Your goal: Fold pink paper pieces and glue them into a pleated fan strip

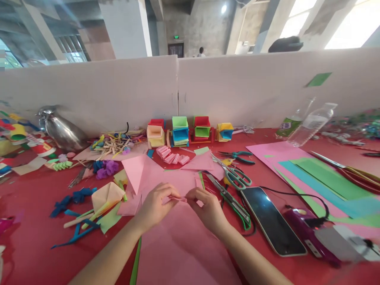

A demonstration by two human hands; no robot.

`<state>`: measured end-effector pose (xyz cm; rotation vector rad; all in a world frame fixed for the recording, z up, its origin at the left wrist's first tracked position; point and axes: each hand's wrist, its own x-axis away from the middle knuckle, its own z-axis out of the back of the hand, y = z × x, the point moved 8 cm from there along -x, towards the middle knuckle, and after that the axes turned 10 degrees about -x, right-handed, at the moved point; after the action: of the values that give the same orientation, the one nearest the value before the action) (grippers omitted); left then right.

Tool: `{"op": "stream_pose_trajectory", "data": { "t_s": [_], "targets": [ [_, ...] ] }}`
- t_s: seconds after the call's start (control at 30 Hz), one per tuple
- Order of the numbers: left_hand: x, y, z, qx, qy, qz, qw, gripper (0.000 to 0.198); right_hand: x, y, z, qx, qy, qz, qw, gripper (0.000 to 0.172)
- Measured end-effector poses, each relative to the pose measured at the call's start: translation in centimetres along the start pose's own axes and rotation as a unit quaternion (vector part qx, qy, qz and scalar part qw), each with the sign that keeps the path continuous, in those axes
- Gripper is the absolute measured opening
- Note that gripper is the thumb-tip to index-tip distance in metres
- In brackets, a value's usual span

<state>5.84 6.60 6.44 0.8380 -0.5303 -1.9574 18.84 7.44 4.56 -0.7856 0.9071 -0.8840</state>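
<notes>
My left hand (154, 208) and my right hand (209, 209) meet over a red table, both pinching a small folded pink paper strip (178, 198) between their fingertips. Beneath them lies a large pink paper sheet (184, 245), with another folded pink sheet (142, 172) just beyond. Several pleated pink paper pieces (173, 156) lie farther back. Both hands are closed on the strip.
Scissors (233, 174), a utility knife (234, 202), a phone (271, 219) and a purple device (308, 235) lie to the right. Coloured paper boxes (190, 130) stand by the white partition (178, 87). Plastic bottles (308, 124), green and blue sheets (326, 182), and paper scraps at left (80, 206).
</notes>
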Motion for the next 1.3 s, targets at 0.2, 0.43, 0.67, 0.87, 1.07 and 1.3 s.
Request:
{"op": "stream_pose_trajectory", "data": {
  "t_s": [0.2, 0.43, 0.67, 0.87, 1.07, 1.3],
  "targets": [
    [5.3, 1.4, 0.1, -0.186, 0.120, -0.076, 0.972, 0.023, 1.7, -2.3, -0.6, 0.054, -0.074, 0.015, 0.996, 0.037],
    [10.4, 1.6, -3.9, -0.214, -0.034, -0.024, 0.976, 0.021, 5.5, -1.6, -1.6, 0.128, -0.122, -0.023, 0.984, 0.043],
    [13.1, 3.4, -4.9, -0.344, -0.033, -0.170, 0.923, 0.073, 8.3, -2.0, -4.4, 0.242, -0.127, 0.052, 0.960, 0.038],
    [13.8, 2.6, -6.1, -0.375, -0.038, -0.207, 0.903, 0.062, 9.3, -1.5, -6.0, 0.296, -0.132, 0.088, 0.942, 0.036],
    [13.3, 1.3, -5.2, -0.389, -0.066, -0.154, 0.906, 0.046, 8.9, -1.5, -5.5, 0.316, -0.138, 0.091, 0.934, 0.040],
    [12.8, 0.5, -4.3, -0.456, -0.056, -0.155, 0.874, 0.061, 8.2, -1.7, -5.6, 0.329, -0.152, 0.096, 0.927, 0.038]
  ]
}}
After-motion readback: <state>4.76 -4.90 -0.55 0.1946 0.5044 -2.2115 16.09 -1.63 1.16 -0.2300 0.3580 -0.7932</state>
